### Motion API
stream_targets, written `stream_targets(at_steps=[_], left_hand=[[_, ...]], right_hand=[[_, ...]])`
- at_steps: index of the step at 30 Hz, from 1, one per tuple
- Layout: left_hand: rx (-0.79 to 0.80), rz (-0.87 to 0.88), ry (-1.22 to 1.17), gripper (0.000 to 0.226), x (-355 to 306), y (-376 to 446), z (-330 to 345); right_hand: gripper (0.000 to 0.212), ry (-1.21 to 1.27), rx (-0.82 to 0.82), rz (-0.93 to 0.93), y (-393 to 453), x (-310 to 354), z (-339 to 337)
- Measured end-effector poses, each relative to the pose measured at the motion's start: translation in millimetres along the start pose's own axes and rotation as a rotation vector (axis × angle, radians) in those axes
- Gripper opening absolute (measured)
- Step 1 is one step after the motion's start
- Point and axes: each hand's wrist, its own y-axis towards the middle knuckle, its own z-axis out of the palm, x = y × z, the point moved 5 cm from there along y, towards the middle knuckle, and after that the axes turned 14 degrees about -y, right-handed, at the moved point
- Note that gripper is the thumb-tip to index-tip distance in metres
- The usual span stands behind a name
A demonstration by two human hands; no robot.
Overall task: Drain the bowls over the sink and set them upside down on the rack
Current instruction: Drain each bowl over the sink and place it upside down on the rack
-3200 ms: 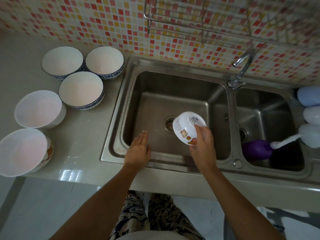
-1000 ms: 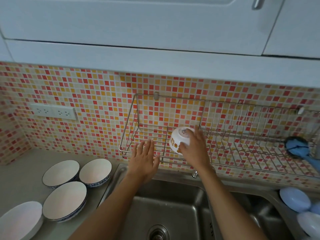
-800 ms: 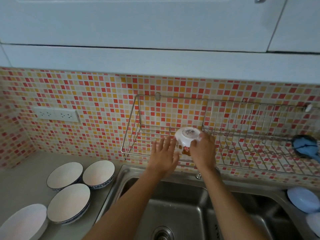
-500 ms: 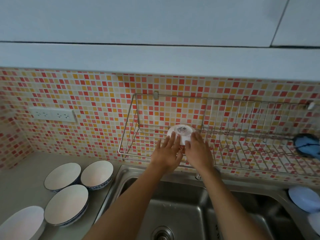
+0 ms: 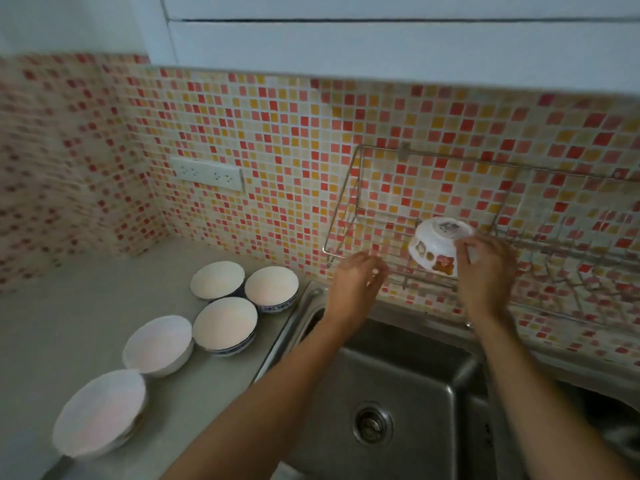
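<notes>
Small white cartoon-printed bowl [image 5: 437,244] sits foot-up on wall-mounted steel wire rack [image 5: 360,220], so it drips. Right hand [image 5: 485,268] fingers steady its side; left hand [image 5: 356,277] relaxed, empty.

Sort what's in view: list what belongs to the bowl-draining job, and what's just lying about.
Belongs to the job:
small white cartoon-printed bowl, upside down on the rack
right hand, touching that bowl
left hand, empty
wall-mounted steel wire rack
stainless steel sink
five white bowls waiting upright on the counter

Just lying about:
white wall socket strip
</notes>
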Motion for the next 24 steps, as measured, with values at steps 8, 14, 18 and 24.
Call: stream_targets(at_steps=[8, 14, 18, 24], left_hand=[[-0.166, -0.257, 0.186, 0.016, 86, -119, -151], [-0.247, -0.450, 0.339, 0.010, 165, -208, -271], [-0.273, -0.607, 0.409, 0.022, 209, -257, -330], [-0.162, -0.872, 0.366, 0.038, 269, -309, -361]], right_hand=[[0.019, 0.168, 0.181, -0.453, -156, 168, 50], [0.022, 0.238, 0.548, -0.632, -275, 299, 115], [0.027, 0.148, 0.747, -0.668, -335, 349, 150], [0.049, -0.035, 1.023, -0.601, -397, 367, 190]])
